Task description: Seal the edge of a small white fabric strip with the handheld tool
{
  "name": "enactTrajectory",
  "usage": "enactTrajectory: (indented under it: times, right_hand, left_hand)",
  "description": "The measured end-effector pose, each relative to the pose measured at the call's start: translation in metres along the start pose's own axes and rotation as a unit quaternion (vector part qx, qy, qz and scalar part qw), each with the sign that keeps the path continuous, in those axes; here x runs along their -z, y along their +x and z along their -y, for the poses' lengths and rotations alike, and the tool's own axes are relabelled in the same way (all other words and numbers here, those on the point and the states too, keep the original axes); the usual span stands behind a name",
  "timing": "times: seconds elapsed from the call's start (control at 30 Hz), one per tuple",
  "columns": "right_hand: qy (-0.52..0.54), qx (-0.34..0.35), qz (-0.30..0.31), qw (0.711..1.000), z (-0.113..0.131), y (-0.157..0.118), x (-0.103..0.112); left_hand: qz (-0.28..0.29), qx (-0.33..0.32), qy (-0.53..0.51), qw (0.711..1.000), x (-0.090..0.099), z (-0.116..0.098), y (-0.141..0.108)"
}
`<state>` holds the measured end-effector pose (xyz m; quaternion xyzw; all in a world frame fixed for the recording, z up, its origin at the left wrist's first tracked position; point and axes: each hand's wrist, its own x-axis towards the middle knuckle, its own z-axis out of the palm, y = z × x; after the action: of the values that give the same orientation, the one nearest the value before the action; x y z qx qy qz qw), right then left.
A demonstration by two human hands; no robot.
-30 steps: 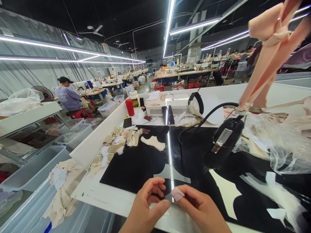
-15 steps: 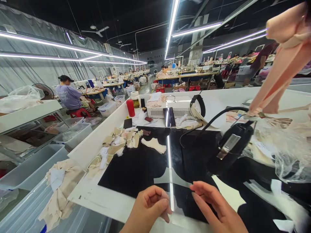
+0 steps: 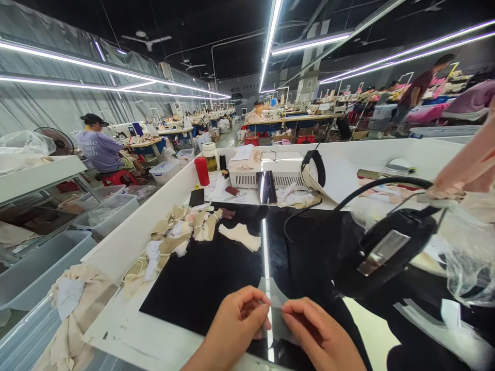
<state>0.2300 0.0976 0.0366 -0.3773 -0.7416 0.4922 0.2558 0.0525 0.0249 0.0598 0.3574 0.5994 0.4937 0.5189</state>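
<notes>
A thin translucent cut piece (image 3: 275, 298) is between my hands, close above the shiny black mat (image 3: 201, 283). My left hand (image 3: 242, 322) is closed at its left edge, thumb and curled fingers pinched together. From the other side my right hand (image 3: 315, 332) pinches it between thumb and fingertips. The fingers partly hide its lower part. Farther up the mat lies a cream cut piece (image 3: 240, 236), and beside it a heap of beige fabric pieces (image 3: 185, 229). A pale yellow piece (image 3: 369, 330) lies right of my right hand.
A black iron-like tool (image 3: 384, 252) with a thick cable stands at right, near a clear plastic bag (image 3: 469, 252). Translucent strips (image 3: 429, 322) lie below it. A white vented box (image 3: 266, 172), red cup (image 3: 201, 171) and phone (image 3: 197, 197) line the back. A co-worker (image 3: 98, 147) sits at left.
My right hand has moved left and down, nearer my left hand. The translucent piece that lay spread on the mat is now drawn between both hands. The view has shifted slightly right.
</notes>
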Motion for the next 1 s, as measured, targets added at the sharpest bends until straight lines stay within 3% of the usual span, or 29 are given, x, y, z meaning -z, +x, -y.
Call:
enactTrajectory:
  times: [0.13,0.33,0.43,0.6,0.73,0.83,1.0]
  right_hand:
    - [-0.061,0.042,-0.003,0.997,-0.009,0.020,0.007]
    - [-0.145,0.115,-0.045,0.982,-0.020,0.035,0.001]
    - [-0.197,0.161,-0.051,0.966,-0.028,0.038,-0.001]
    - [-0.329,0.233,-0.055,0.914,-0.047,0.036,-0.003]
    - [-0.405,0.241,-0.041,0.881,-0.054,0.031,-0.005]
    - [-0.438,0.241,-0.050,0.865,-0.052,0.029,-0.007]
    - [-0.440,0.303,-0.114,0.838,-0.046,0.032,-0.008]
  left_hand:
    - [-0.027,-0.034,0.119,0.992,0.005,-0.002,0.019]
    - [-0.086,-0.093,0.292,0.948,0.009,0.004,0.035]
    - [-0.100,-0.148,0.402,0.898,0.007,0.011,0.036]
    - [-0.116,-0.257,0.554,0.783,0.007,0.021,0.036]
    - [-0.128,-0.312,0.596,0.729,0.007,0.025,0.036]
    - [-0.137,-0.338,0.602,0.711,0.008,0.028,0.036]
    - [-0.154,-0.357,0.581,0.715,0.008,0.035,0.036]
